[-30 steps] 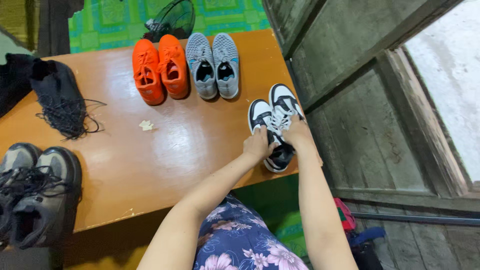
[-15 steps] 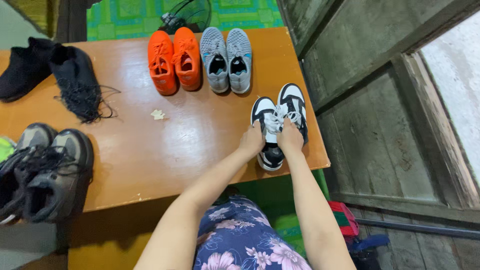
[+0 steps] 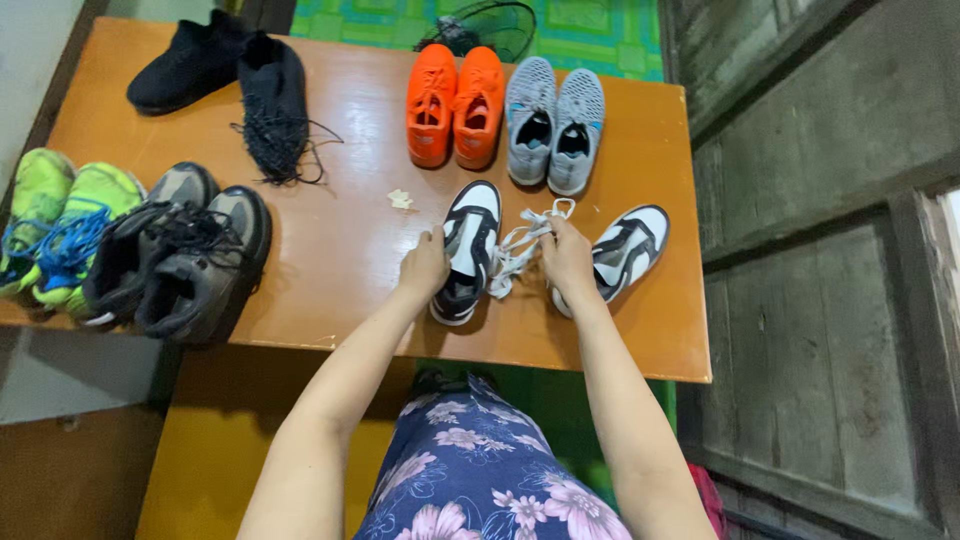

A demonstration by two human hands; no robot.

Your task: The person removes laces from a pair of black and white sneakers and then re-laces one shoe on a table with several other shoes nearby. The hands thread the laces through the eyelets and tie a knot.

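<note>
1. The left hand rests its grip closed against the side of a black-and-white sneaker at the near edge of the tabletop.
2. The right hand pinches the white laces, just beside the second black-and-white sneaker.
3. Farther off stand orange sneakers and grey sneakers.

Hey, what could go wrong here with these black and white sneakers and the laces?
The white laces run bunched between the left sneaker and the right hand, so they may tangle or drag that sneaker. The other sneaker lies tilted near the table edge; a nudge might knock it off.
</note>
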